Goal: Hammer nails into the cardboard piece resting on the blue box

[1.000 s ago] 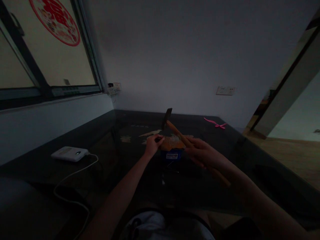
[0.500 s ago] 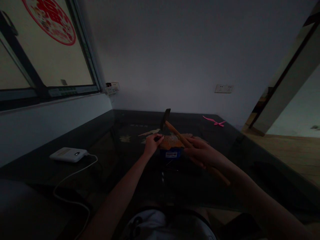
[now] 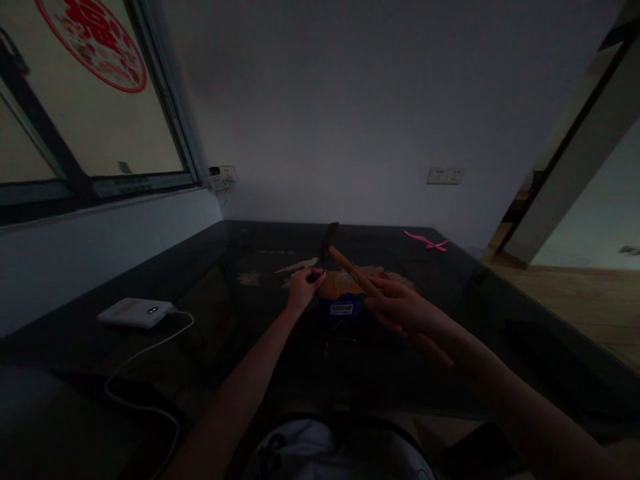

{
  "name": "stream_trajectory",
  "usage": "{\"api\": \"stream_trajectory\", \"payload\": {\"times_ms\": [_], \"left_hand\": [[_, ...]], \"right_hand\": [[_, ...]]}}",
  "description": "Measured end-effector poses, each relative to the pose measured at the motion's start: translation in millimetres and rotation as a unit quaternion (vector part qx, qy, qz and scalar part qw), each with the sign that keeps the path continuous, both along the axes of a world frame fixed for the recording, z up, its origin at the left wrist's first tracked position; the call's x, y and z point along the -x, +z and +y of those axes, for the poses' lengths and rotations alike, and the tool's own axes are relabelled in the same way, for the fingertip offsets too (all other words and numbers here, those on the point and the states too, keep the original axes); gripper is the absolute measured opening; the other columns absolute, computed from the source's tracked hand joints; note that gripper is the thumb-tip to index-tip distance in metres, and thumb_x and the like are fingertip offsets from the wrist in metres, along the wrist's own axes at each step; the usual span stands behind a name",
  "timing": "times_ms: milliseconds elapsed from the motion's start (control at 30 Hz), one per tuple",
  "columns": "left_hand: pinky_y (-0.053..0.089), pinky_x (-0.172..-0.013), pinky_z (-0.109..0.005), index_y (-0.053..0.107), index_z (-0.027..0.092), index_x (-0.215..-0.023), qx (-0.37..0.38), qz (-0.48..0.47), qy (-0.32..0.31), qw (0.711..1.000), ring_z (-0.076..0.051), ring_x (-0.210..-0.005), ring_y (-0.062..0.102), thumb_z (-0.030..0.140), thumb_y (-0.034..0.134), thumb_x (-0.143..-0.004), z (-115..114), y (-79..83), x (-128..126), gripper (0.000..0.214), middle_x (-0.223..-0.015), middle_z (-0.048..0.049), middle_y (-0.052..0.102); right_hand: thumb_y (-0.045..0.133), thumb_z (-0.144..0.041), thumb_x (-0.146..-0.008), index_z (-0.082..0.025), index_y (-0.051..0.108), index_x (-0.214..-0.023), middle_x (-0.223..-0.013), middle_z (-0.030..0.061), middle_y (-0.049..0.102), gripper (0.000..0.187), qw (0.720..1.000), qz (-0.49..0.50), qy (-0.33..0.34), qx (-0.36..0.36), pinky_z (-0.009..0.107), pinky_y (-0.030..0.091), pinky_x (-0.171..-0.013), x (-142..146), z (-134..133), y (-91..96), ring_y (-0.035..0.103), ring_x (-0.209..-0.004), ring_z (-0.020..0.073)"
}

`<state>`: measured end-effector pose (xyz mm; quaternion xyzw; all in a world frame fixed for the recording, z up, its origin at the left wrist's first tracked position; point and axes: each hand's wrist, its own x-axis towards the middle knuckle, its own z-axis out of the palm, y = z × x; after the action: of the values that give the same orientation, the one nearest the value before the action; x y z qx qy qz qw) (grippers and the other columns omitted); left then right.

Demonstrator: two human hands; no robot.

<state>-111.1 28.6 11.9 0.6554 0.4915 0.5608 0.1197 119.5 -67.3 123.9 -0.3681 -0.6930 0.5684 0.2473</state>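
Note:
My right hand (image 3: 395,303) is wrapped round the wooden handle of a hammer (image 3: 350,268). Its dark metal head is at the upper left, just beyond my left fingertips. My left hand (image 3: 303,288) is pinched at the left edge of a brown, rough-topped piece (image 3: 337,285); whatever lies between the fingertips is too small and dark to make out. That brown piece rests on a blue container (image 3: 342,307) with a white label. Thin shiny slivers, perhaps nails, lie on the table in front of the container.
On the dark glossy table (image 3: 280,347), a white power bank (image 3: 135,312) with a white cable (image 3: 145,348) lies at the left. A pink ribbon-like strip (image 3: 427,241) is at the back right. Pale flat scraps (image 3: 297,265) lie behind my left hand. Wall sockets (image 3: 444,176) are beyond.
The hammer head has dropped slightly, with my right hand shifting a little with it. My left hand stays in its pinch at the brown piece. The view has shifted slightly.

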Motion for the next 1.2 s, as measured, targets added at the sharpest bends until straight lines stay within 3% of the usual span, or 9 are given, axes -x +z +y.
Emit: {"api": "stream_trajectory", "payload": {"times_ms": [333, 567, 767, 867, 967, 1067, 1200], "left_hand": [[0.050, -0.072, -0.027, 0.066, 0.016, -0.073, -0.009, -0.001, -0.014, 1.000, -0.016, -0.075, 0.064, 0.027, 0.060, -0.074, -1.2, 1.2, -1.0, 0.012, -0.079, -0.0043, 0.069], [0.049, -0.066, -0.028, 0.065, 0.014, -0.072, -0.001, 0.034, 0.013, 0.999, -0.017, -0.069, 0.063, 0.028, 0.061, -0.073, -3.7, 4.2, -0.4, 0.014, -0.074, -0.0046, 0.068], [0.050, -0.071, -0.028, 0.066, 0.016, -0.073, -0.008, 0.015, -0.008, 1.000, -0.017, -0.073, 0.064, 0.028, 0.060, -0.075, -0.1, 0.4, -0.6, 0.013, -0.079, -0.0051, 0.069], [0.050, -0.073, -0.029, 0.067, 0.016, -0.076, -0.003, 0.015, -0.012, 1.000, -0.017, -0.076, 0.064, 0.029, 0.059, -0.076, 1.4, -2.0, 0.7, 0.015, -0.082, -0.0056, 0.069], [0.051, -0.074, -0.030, 0.067, 0.015, -0.080, -0.001, 0.017, -0.005, 1.000, -0.018, -0.079, 0.064, 0.030, 0.060, -0.075, -0.1, -1.7, 0.2, 0.017, -0.084, -0.0062, 0.069], [0.052, -0.075, -0.031, 0.068, 0.015, -0.084, -0.004, 0.013, -0.007, 1.000, -0.019, -0.080, 0.065, 0.030, 0.059, -0.076, -5.8, 1.9, -3.0, 0.019, -0.087, -0.0071, 0.069], [0.050, -0.078, -0.031, 0.067, 0.016, -0.090, -0.020, 0.012, -0.013, 1.000, -0.019, -0.086, 0.063, 0.029, 0.054, -0.080, -15.0, 9.6, -5.8, 0.022, -0.093, -0.0076, 0.068]], "right_hand": [[0.050, -0.029, -0.078, -0.016, 0.036, -0.132, -0.041, -0.0119, 0.037, 0.057, 1.000, 0.019, 0.003, -0.008, 0.014, 0.023, -0.026, -5.7, -1.0, 6.6, 0.032, -0.027, 0.0047], [0.052, -0.027, -0.077, -0.015, 0.040, -0.128, -0.042, -0.0113, 0.040, 0.054, 0.999, -0.015, 0.018, 0.023, 0.014, 0.025, -0.027, -2.5, -1.4, -2.8, 0.033, -0.028, 0.0043], [0.054, -0.031, -0.079, -0.016, 0.039, -0.130, -0.043, -0.0114, 0.038, 0.055, 0.997, 0.083, -0.006, 0.008, 0.014, 0.022, -0.027, -8.5, -3.8, 0.3, 0.030, -0.027, 0.0037], [0.056, -0.033, -0.079, -0.018, 0.042, -0.126, -0.046, -0.0107, 0.038, 0.052, 0.980, 0.195, -0.024, 0.017, 0.015, 0.019, -0.027, -6.5, -1.6, -17.5, 0.029, -0.026, 0.0028], [0.060, -0.038, -0.077, -0.024, 0.043, -0.123, -0.057, -0.0078, 0.043, 0.051, 0.943, 0.331, -0.025, 0.036, 0.016, 0.018, -0.027, -1.8, 4.3, -46.1, 0.030, -0.029, 0.0017], [0.059, -0.037, -0.080, -0.030, 0.041, -0.123, -0.063, -0.0064, 0.043, 0.047, 0.918, 0.388, 0.006, 0.085, 0.015, 0.021, -0.031, 1.4, 10.4, -69.9, 0.031, -0.034, 0.0022], [0.057, -0.035, -0.082, -0.030, 0.046, -0.113, -0.059, -0.0072, 0.039, 0.033, 0.901, 0.420, 0.010, 0.112, 0.015, 0.019, -0.034, 0.4, 13.8, -82.7, 0.023, -0.036, 0.0021]]}}
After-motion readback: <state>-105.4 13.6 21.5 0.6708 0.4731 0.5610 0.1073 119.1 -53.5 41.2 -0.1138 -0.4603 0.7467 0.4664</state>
